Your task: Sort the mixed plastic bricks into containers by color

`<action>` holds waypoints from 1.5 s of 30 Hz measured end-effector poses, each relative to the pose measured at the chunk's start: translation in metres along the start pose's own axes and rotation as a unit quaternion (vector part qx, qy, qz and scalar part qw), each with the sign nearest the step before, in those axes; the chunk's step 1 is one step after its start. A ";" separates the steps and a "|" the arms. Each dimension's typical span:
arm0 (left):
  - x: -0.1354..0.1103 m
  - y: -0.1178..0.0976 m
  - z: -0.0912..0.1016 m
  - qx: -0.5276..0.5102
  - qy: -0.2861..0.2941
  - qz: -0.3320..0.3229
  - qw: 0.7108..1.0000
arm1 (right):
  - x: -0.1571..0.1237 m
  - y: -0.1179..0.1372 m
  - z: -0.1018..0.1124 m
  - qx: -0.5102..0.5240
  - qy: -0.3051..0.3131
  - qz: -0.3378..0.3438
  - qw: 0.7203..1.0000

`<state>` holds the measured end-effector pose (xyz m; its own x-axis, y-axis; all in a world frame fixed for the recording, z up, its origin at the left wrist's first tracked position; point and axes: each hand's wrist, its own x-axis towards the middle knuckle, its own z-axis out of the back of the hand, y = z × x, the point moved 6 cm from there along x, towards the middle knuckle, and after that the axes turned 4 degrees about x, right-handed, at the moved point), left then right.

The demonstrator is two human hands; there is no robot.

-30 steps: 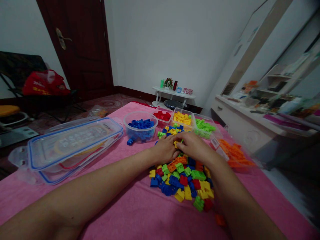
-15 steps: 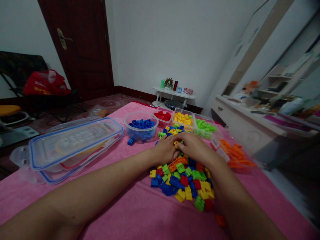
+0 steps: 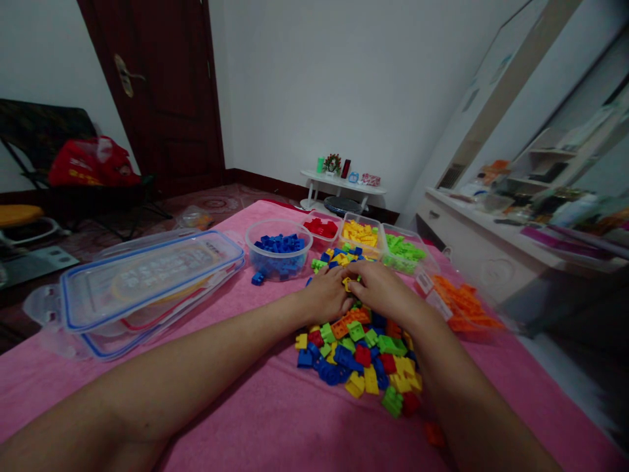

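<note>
My left hand point(image 3: 327, 295) and my right hand point(image 3: 378, 283) meet over a pile of mixed building blocks point(image 3: 356, 354) in blue, yellow, green, red and orange. A small yellow building block point(image 3: 346, 284) shows in the gap between the right thumb and forefinger, close against the left hand. The right fingers are curled around it and partly reach over the left hand. Most of the left fingers are hidden behind the right hand and the blocks.
Behind the pile stand a round tub of blue blocks point(image 3: 279, 252) and boxes of red point(image 3: 321, 228), yellow point(image 3: 360, 233) and green blocks point(image 3: 403, 249). An orange-block box point(image 3: 462, 305) is at right. Stacked clear lids point(image 3: 152, 282) lie left on the pink cloth point(image 3: 236, 413).
The view has shifted very slightly. Both hands and the blocks stay in the same place.
</note>
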<state>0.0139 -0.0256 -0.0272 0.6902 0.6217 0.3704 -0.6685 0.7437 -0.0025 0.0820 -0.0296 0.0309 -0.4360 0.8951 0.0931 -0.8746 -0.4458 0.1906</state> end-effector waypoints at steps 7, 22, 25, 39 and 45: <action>0.000 0.000 0.002 -0.015 -0.001 0.016 1.000 | 0.000 0.001 -0.001 0.006 -0.011 0.015 1.000; 0.000 -0.001 -0.001 0.018 -0.001 0.002 1.000 | 0.001 -0.001 -0.002 0.005 -0.011 0.011 1.000; 0.000 0.000 -0.002 0.016 -0.002 0.004 1.000 | 0.002 -0.001 -0.003 0.002 -0.010 0.011 1.000; 0.000 0.001 -0.003 0.010 0.001 0.010 1.000 | 0.002 -0.001 -0.004 -0.001 -0.007 0.004 1.000; 0.000 0.000 0.000 0.005 0.001 0.015 1.000 | 0.003 -0.002 -0.004 -0.004 -0.014 0.004 1.000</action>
<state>0.0135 -0.0257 -0.0271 0.6703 0.6438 0.3690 -0.6917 0.7222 -0.0036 0.0818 -0.0264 0.0266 -0.4368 0.8914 0.1211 -0.8730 -0.4525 0.1819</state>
